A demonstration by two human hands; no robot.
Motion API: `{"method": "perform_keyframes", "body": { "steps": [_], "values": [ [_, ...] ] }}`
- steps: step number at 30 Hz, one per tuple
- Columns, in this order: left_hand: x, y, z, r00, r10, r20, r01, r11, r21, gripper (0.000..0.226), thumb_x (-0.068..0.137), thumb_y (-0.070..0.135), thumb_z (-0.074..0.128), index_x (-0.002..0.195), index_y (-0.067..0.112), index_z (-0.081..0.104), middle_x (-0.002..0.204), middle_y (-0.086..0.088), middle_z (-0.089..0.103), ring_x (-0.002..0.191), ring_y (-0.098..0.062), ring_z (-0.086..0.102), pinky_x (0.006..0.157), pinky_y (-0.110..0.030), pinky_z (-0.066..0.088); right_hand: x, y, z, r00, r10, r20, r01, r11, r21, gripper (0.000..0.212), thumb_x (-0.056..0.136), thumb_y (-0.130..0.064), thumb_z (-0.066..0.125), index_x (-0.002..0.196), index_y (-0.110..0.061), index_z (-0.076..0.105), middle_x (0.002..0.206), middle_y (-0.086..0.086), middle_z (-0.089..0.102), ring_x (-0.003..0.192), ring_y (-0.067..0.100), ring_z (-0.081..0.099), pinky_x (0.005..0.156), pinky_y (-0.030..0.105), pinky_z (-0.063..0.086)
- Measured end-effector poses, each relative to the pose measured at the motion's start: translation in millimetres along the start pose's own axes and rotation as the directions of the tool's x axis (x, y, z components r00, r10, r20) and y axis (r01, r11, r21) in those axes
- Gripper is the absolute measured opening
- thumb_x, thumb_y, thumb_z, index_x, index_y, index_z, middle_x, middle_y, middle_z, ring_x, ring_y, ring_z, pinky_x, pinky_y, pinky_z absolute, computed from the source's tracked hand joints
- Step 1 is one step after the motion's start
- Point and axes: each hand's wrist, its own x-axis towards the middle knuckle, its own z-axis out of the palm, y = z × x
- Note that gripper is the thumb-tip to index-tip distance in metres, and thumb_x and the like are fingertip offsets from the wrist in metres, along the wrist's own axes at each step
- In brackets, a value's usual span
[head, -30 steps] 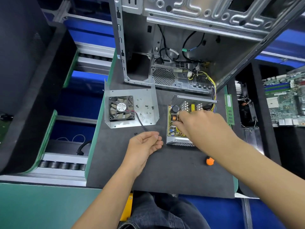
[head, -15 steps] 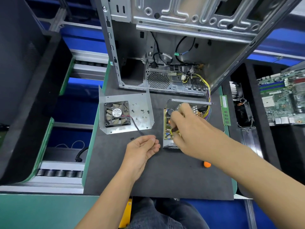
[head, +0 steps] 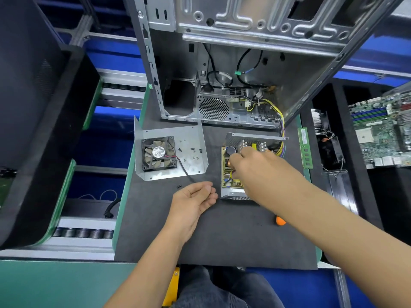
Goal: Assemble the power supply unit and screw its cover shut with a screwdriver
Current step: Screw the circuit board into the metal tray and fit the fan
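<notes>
The open power supply base point(head: 231, 194) sits on the black mat point(head: 222, 236), its yellow circuit board point(head: 225, 172) exposed. My right hand point(head: 260, 170) reaches over the board, fingertips bunched near a black capacitor; whatever they pinch is hidden. To the left lies the metal cover point(head: 191, 134) with a fan point(head: 159, 153) and several loose screws point(head: 192, 150) on it. The fan's black cable point(head: 185, 172) runs into the curled fingers of my left hand point(head: 192, 202). The screwdriver's orange handle point(head: 280, 220) shows under my right forearm.
An open computer case point(head: 244, 30) stands behind, with yellow wires running to the supply. A single black screw point(head: 179, 186) lies by my left hand. A green memory stick point(head: 305, 147) and a motherboard point(head: 382, 127) lie to the right. Roller rails run along the left.
My right hand has shifted a little farther back over the circuit board, toward the capacitor. My left hand has stayed in place with the fan cable.
</notes>
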Motion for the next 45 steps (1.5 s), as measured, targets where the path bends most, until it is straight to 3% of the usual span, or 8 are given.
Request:
{"method": "perform_keyframes", "body": {
  "steps": [5,11,16,21,25,31,39,45],
  "values": [
    [-0.6,0.1,3.4,1.000,-0.007,-0.017,0.007,1.000,-0.003,0.011,0.095,0.001,0.063,0.102,0.000,0.071,0.082,-0.010,0.075,0.075,-0.017,0.073,0.069,-0.021,0.058,2.8,-0.7,2.7,0.994,0.067,-0.091,-0.064,0.997,0.039,0.036,0.102,-0.049,0.041,0.106,-0.015,0.053,0.092,0.009,0.065,0.090,0.034,0.066,0.061,0.034,0.036],
    [-2.6,1.7,5.2,1.000,-0.006,-0.026,0.006,1.000,0.004,0.011,0.095,0.004,0.063,0.102,0.000,0.071,0.082,-0.009,0.076,0.075,-0.016,0.073,0.068,-0.020,0.058,-10.5,9.3,10.6,0.993,-0.024,-0.115,0.054,0.962,0.267,0.016,0.098,-0.020,0.053,0.112,-0.017,0.046,0.107,0.002,0.043,0.089,0.030,0.057,0.074,0.043,0.051],
    [-6.6,3.1,6.9,1.000,-0.012,-0.026,0.012,1.000,-0.003,0.011,0.096,0.003,0.061,0.101,0.000,0.070,0.082,-0.009,0.076,0.076,-0.017,0.074,0.068,-0.021,0.058,-14.4,17.2,8.6,0.980,-0.031,-0.198,0.102,0.928,0.359,0.017,0.099,-0.031,0.056,0.107,-0.016,0.058,0.103,0.001,0.054,0.092,0.027,0.060,0.082,0.040,0.048],
    [-8.2,9.5,9.7,0.999,-0.037,0.005,0.037,0.988,-0.151,0.012,0.090,0.003,0.064,0.100,-0.002,0.070,0.088,-0.015,0.076,0.083,-0.021,0.076,0.069,-0.023,0.059,-35.1,33.3,4.4,0.886,0.353,-0.301,0.030,0.603,0.797,0.011,0.086,-0.029,0.069,0.083,-0.025,0.059,0.079,-0.012,0.069,0.067,0.003,0.063,0.061,0.011,0.043],
    [-9.3,13.9,15.6,0.996,-0.046,0.073,0.064,0.961,-0.270,0.013,0.081,0.009,0.067,0.086,0.003,0.077,0.089,-0.015,0.075,0.084,-0.021,0.076,0.069,-0.024,0.059,-41.0,43.7,29.5,0.896,0.443,0.043,-0.133,0.173,0.976,0.013,0.085,-0.028,0.075,0.080,-0.025,0.063,0.074,-0.008,0.075,0.062,0.009,0.063,0.063,0.030,0.046],
    [-10.6,17.2,20.8,0.994,-0.036,0.104,0.066,0.950,-0.305,0.019,0.079,0.011,0.067,0.095,0.001,0.072,0.085,-0.013,0.074,0.079,-0.018,0.075,0.067,-0.022,0.059,-44.5,40.2,59.2,0.843,0.517,0.148,-0.129,-0.072,0.989,0.007,0.086,-0.028,0.074,0.081,-0.028,0.068,0.058,-0.003,0.064,0.056,0.011,0.054,0.070,0.037,0.047],
    [-12.6,18.2,26.3,0.995,-0.005,0.096,0.028,0.969,-0.247,0.016,0.078,0.011,0.067,0.091,0.002,0.071,0.080,-0.012,0.072,0.073,-0.016,0.073,0.067,-0.021,0.058,-43.5,37.0,68.0,0.831,0.535,0.151,-0.126,-0.083,0.988,0.009,0.088,-0.028,0.073,0.081,-0.030,0.067,0.062,-0.009,0.069,0.062,0.017,0.050,0.071,0.043,0.047],
    [-10.3,15.5,25.9,0.998,0.035,0.059,-0.024,0.983,-0.180,0.021,0.080,0.013,0.067,0.096,0.001,0.069,0.077,-0.009,0.072,0.072,-0.015,0.072,0.068,-0.020,0.058,-45.3,35.0,66.2,0.837,0.529,0.138,-0.148,-0.024,0.989,0.010,0.085,-0.034,0.073,0.081,-0.033,0.064,0.068,-0.013,0.071,0.056,0.017,0.044,0.052,0.026,0.036]
  ]
}}
